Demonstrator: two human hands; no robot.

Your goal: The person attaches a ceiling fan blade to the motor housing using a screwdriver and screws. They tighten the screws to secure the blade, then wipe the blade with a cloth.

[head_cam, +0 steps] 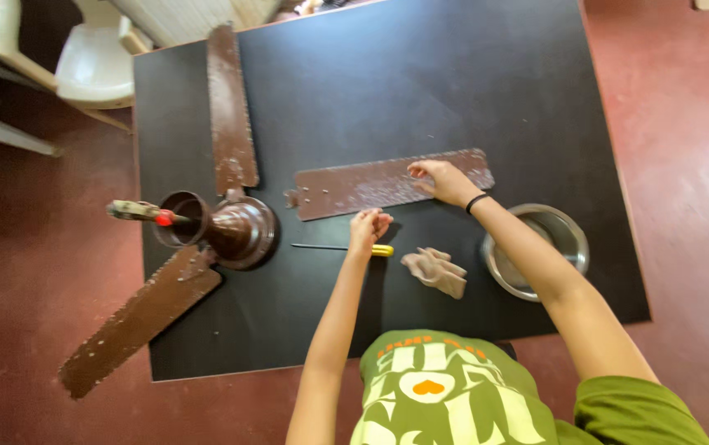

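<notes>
The person is pressing the right hand, fingers spread flat, on the detached fan blade lying just beside the fan motor hub on the black worktop. The left hand is curling loosely above a yellow-handled screwdriver; whether it is gripping is unclear. The blade looks stiff, thin, dusty, best held by its edges. Farther from the hub, the steel bowl appears empty.
</notes>
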